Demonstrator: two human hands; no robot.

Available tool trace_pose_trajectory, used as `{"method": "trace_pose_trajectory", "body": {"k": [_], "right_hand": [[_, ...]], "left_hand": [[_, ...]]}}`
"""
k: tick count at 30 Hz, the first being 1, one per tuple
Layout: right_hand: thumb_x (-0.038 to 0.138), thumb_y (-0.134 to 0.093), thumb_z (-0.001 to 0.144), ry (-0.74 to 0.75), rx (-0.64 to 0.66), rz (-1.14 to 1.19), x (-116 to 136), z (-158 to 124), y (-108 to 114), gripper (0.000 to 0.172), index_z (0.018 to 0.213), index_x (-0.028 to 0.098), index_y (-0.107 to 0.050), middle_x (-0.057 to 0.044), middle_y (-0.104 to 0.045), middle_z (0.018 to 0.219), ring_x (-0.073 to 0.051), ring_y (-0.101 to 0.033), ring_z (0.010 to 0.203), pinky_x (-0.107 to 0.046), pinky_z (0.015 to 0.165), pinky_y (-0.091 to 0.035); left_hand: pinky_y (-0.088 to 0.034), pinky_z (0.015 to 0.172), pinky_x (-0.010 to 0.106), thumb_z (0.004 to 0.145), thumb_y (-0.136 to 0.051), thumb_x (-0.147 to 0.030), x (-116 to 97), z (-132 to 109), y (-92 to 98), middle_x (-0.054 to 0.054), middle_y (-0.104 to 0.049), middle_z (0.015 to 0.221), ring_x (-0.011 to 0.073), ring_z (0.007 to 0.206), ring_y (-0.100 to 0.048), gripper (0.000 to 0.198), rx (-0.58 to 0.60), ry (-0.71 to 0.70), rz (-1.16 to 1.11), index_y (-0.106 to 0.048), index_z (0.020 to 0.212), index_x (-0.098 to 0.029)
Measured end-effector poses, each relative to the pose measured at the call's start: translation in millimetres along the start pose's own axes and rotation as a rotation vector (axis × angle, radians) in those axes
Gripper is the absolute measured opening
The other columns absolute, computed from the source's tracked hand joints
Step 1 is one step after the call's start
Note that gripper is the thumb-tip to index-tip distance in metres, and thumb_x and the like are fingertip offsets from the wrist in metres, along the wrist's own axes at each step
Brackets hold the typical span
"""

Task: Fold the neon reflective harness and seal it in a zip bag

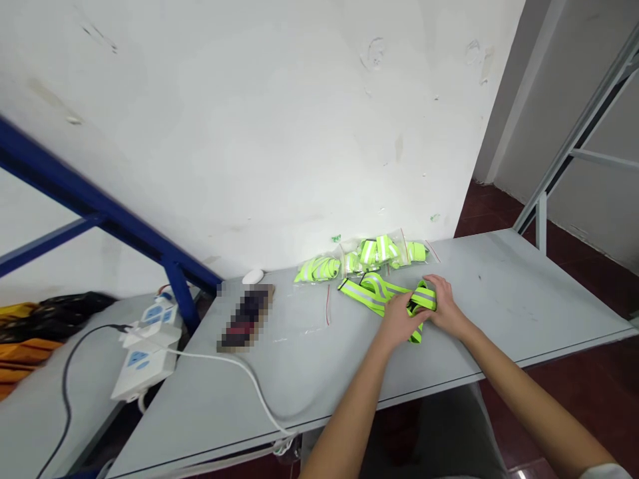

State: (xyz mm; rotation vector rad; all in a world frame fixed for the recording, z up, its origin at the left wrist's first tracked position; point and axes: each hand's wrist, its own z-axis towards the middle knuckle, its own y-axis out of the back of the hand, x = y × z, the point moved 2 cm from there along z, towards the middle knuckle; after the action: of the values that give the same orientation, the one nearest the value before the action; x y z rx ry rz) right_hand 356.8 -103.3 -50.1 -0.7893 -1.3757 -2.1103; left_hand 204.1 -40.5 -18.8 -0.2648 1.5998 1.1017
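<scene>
Left hand [399, 319] with fingers curled closed on a reflective strap [372, 296], right hand [446, 307] with fingers bent over the strap's far end, strap resting on a gray table [504, 286], bagged straps [379, 256] beyond against the wall, blurred phone [245, 318] farther left

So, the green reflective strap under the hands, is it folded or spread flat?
Not flat: the reflective strap lies looped over itself, gathered between the left hand and right hand.

Reflective strap [360, 293], lime-yellow, unbagged, mid-bench [504, 286].
Silver-striped webbing lies looped and crossed on itself, forward of clear plastic bags [384, 254] holding rolled matching straps, these bunched along the bench's rear edge.
</scene>
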Motion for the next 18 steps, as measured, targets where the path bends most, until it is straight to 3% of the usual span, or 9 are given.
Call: {"method": "trace_pose_trajectory", "body": {"k": [4, 6, 8, 10, 12, 15, 18], "right_hand": [[0.037, -0.054, 0.087, 0.12, 0.197, -0.112, 15, -7, 14, 0.063, 0.144, 0.028, -0.029, -0.011, -0.029, 0.152, -0.032, -0.026, 0.138, -0.055, 0.11, -0.021], [0.039, -0.05, 0.091, 0.141, 0.256, -0.095, 21, -12, 19, 0.058, 0.144, 0.028, -0.029, -0.01, -0.039, 0.146, -0.029, -0.033, 0.134, -0.053, 0.11, -0.021], [0.039, -0.045, 0.094, 0.108, 0.235, -0.067, 24, -15, 19, 0.045, 0.137, 0.028, -0.04, -0.009, -0.053, 0.131, -0.027, -0.044, 0.124, -0.05, 0.106, -0.029], [0.042, -0.044, 0.095, 0.041, 0.157, -0.075, 24, -17, 14, 0.033, 0.121, 0.026, -0.053, -0.009, -0.06, 0.113, -0.027, -0.05, 0.109, -0.047, 0.096, -0.039], [0.046, -0.047, 0.093, 0.017, 0.099, -0.116, 22, -17, 10, 0.031, 0.111, 0.023, -0.058, -0.009, -0.061, 0.099, -0.027, -0.051, 0.099, -0.045, 0.088, -0.043], [0.048, -0.055, 0.088, 0.1, 0.125, -0.174, 22, -18, 10, 0.039, 0.118, 0.023, -0.057, -0.01, -0.06, 0.099, -0.029, -0.05, 0.096, -0.045, 0.086, -0.044], [0.05, -0.059, 0.085, 0.207, 0.206, -0.236, 27, -16, 20, 0.052, 0.131, 0.026, -0.052, -0.01, -0.06, 0.096, -0.028, -0.049, 0.094, -0.045, 0.086, -0.043]], "left_hand": [[-0.046, 0.081, 0.033, 0.082, -0.061, -0.039, 2, -2, 8.2, 0.003, -0.066, 0.082, 0.0231, 0.09, -0.057, 0.025, 0.109, -0.099, 0.126, -0.07, 0.094, -0.02], [-0.046, 0.078, 0.031, 0.086, -0.054, -0.038, 3, -2, 12.3, 0.002, -0.065, 0.078, 0.0206, 0.081, -0.058, 0.024, 0.202, -0.142, 0.132, -0.07, 0.092, -0.021], [-0.046, 0.079, 0.032, 0.088, -0.052, -0.038, 3, -3, 13.5, 0.003, -0.065, 0.084, 0.0209, 0.082, -0.06, 0.025, 0.262, -0.187, 0.151, -0.068, 0.098, -0.021], [-0.046, 0.086, 0.035, 0.087, -0.054, -0.038, 3, -7, 12.9, 0.007, -0.064, 0.1, 0.0233, 0.095, -0.059, 0.031, 0.242, -0.224, 0.157, -0.062, 0.112, -0.021], [-0.045, 0.091, 0.037, 0.085, -0.056, -0.034, 6, -14, 13.4, 0.01, -0.059, 0.116, 0.024, 0.105, -0.057, 0.041, 0.143, -0.218, 0.109, -0.052, 0.123, -0.02], [-0.048, 0.088, 0.036, 0.086, -0.054, -0.03, 13, -28, 17.8, 0.012, -0.054, 0.127, 0.0203, 0.099, -0.059, 0.051, 0.07, -0.134, -0.051, -0.038, 0.134, -0.02], [-0.049, 0.089, 0.035, 0.087, -0.056, -0.033, 18, -41, 23.9, 0.011, -0.058, 0.125, 0.0201, 0.102, -0.061, 0.055, 0.129, -0.079, -0.152, -0.033, 0.136, -0.022]]}}
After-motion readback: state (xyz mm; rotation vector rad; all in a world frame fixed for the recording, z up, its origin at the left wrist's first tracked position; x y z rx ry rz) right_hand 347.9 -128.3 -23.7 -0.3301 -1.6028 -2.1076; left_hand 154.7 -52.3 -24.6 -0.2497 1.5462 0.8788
